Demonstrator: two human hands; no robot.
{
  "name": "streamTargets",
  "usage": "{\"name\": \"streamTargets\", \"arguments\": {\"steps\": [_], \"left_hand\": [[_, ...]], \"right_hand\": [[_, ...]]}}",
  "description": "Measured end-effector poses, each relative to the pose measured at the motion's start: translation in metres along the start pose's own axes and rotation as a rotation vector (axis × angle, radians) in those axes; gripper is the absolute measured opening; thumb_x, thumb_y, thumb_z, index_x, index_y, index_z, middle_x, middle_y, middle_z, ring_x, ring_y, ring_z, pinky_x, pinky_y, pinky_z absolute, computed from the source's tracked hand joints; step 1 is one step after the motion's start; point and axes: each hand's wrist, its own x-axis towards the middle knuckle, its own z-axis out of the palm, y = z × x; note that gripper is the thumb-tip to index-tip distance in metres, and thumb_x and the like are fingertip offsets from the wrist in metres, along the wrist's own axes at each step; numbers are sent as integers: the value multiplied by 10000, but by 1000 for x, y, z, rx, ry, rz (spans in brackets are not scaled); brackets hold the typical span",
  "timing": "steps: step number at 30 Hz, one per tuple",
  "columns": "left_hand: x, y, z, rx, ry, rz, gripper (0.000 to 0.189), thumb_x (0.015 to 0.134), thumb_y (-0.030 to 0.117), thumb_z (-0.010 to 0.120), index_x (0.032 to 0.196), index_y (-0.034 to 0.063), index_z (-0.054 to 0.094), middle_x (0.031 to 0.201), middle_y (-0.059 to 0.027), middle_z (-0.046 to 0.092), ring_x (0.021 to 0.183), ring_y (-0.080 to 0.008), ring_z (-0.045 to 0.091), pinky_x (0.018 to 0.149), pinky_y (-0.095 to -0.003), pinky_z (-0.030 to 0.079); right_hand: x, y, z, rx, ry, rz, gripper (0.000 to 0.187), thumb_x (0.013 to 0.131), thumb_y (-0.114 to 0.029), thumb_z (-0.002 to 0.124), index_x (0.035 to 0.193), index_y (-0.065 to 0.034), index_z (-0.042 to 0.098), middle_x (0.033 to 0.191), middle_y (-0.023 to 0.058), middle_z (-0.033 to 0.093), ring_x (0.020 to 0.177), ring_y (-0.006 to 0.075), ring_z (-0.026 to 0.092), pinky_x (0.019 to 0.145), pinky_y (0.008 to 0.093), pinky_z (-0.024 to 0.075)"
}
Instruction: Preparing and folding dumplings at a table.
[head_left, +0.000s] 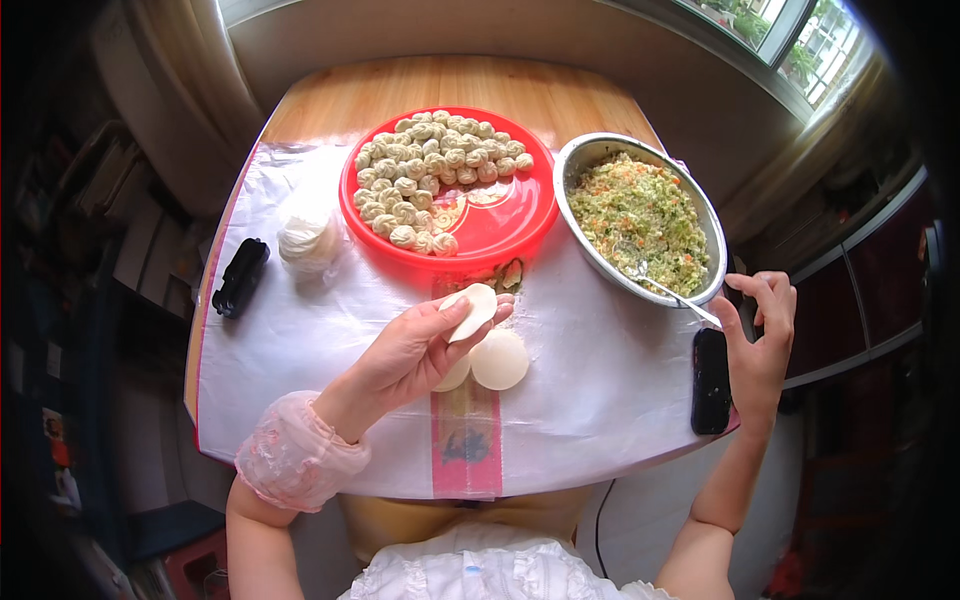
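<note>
My left hand (409, 349) pinches a round dough wrapper (472, 309), with the thumb on top and the fingers beneath. Two more flat wrappers lie on the table below it; the whole one (500, 360) partly overlaps or adjoins another (453, 375) half hidden by my hand. At the right, my right hand (761, 337) is raised with thumb and index finger apart, close to the handle of a metal spoon (679, 298). The spoon rests in chopped vegetable filling (637, 217) inside a steel bowl (564, 196). Nothing shows between the right fingers.
A red round tray (502, 232) holds many pleated dumplings (405, 186). On the plastic-covered table (592, 390) are a bundled white plastic bag (306, 244), a black case-like object (241, 277) and a black smartphone (711, 382) near the right edge.
</note>
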Motion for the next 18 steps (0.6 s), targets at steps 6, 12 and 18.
{"name": "streamTargets", "arguments": {"steps": [6,12,18], "left_hand": [[1,-1,-1,75,54,1,408,1045,173,446,1378,-57,397,1383,-238,484,1271,-281,536,1032,-291,526],[4,-3,8,4,49,-34,425,1057,197,400,1386,-70,368,1390,-264,464,1290,-315,513,1026,-316,531],[9,-4,19,10,99,-29,410,1049,155,387,1368,-102,373,1388,-282,461,1295,-350,502,1070,-359,495]], "right_hand": [[-30,46,7,209,-289,403,358,903,-246,721,1160,-20,616,856,-14,530,699,60,437,601,228,366],[-21,46,41,922,-178,435,241,935,-66,654,1147,42,614,873,24,605,655,37,514,560,188,400],[10,26,66,691,-15,171,170,1001,-141,571,908,-1,591,698,-8,548,630,68,493,576,230,396]]}}
